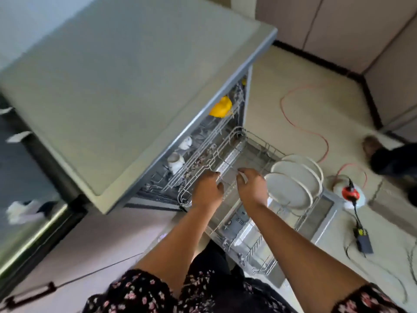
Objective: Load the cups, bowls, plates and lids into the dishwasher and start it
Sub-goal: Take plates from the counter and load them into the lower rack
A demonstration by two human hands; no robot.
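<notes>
A dark sleeve printed with pink flowers fills the bottom of the view, and two bare forearms reach forward from it over the open dishwasher. The left hand hangs over the front rail of the upper rack with its fingers curled down. The frame is too smeared to tell whether they grip the wire. The right hand is just beside it, thumb and fingers drawn together on a small pale piece, possibly the edge of a lid.

Just right of that hand, three white plates stand on edge in a row in the lower rack, which is pulled out over the dropped door. In the upper rack, partly under the grey surface, are a yellow cup and two white cups, the yellow one farthest away.

On the floor beyond the door lies an orange cord in loops, near a red-and-white device and a black adapter. A shoe shows at the right edge.
</notes>
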